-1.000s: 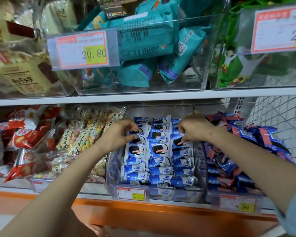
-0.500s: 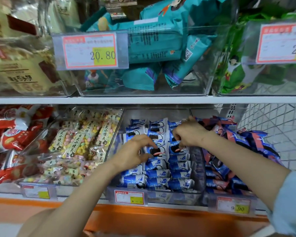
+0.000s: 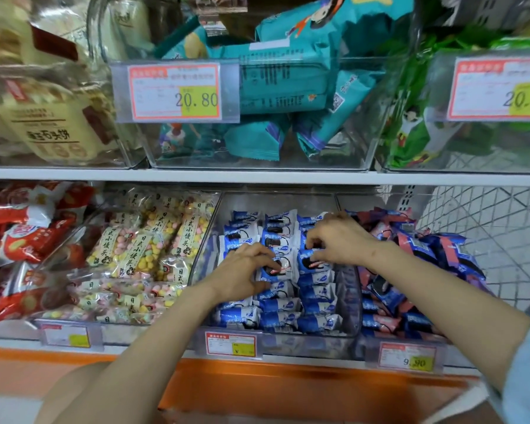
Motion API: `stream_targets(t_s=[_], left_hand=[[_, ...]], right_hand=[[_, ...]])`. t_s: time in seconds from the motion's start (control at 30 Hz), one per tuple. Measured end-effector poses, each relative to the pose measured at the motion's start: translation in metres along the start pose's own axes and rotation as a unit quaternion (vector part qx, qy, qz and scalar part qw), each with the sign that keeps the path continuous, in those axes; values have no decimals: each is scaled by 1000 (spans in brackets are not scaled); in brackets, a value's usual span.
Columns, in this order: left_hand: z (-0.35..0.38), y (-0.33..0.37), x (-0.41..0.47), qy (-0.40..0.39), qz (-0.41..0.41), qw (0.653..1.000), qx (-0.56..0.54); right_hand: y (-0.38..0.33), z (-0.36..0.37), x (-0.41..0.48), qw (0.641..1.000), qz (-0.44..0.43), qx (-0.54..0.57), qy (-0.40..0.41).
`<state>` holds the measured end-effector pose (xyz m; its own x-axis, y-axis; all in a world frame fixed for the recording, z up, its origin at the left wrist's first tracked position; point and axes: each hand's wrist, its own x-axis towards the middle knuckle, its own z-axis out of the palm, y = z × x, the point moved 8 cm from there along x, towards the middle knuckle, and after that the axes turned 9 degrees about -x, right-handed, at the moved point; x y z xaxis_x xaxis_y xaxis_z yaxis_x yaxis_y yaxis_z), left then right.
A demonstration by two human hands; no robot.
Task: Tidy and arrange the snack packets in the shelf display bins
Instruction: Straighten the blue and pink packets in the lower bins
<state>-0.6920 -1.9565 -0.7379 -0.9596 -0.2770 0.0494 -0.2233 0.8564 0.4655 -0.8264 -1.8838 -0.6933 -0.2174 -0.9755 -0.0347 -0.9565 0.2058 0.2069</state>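
Both pinched blue packets [image 3: 315, 283] under fingertips [image 3: 266, 258]; L hand [image 3: 242, 270] shifted to mid row, R hand [image 3: 334, 240] stayed; rows looked nearly neat.

Even, bright indoor light, soft glare on the clear bin fronts [image 3: 257, 142], upper left and frame edges smeared with blur, shelf lines bowed by wide-angle distortion

Cookie packets [image 3: 315, 301] lay in three rows inside the middle bin [image 3: 303, 344]. The left hand [image 3: 242, 270] pinched one in the centre row, and the right hand [image 3: 337, 240] pinched one just right of it. Candy bags [image 3: 153, 240] lay left of the fingers, loose packets [image 3: 410, 270] right of them, and the shelf board [image 3: 257, 175] above.
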Motion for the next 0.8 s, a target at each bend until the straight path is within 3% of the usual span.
stream_targets(t_s=[0.17, 0.4, 0.6, 0.8], left_hand=[[-5, 2, 0, 15, 4, 1000, -13], [6, 3, 1, -8, -19, 999, 31], [12, 15, 11, -16, -18, 1000, 6], [8, 21, 16, -6, -26, 1000, 10]], right_hand=[[10, -12, -34, 983, 22, 164, 86], [38, -10, -89, 903, 106, 360, 209], [41, -4, -114, 891, 125, 388, 200], [58, -13, -128, 918, 141, 307, 210]])
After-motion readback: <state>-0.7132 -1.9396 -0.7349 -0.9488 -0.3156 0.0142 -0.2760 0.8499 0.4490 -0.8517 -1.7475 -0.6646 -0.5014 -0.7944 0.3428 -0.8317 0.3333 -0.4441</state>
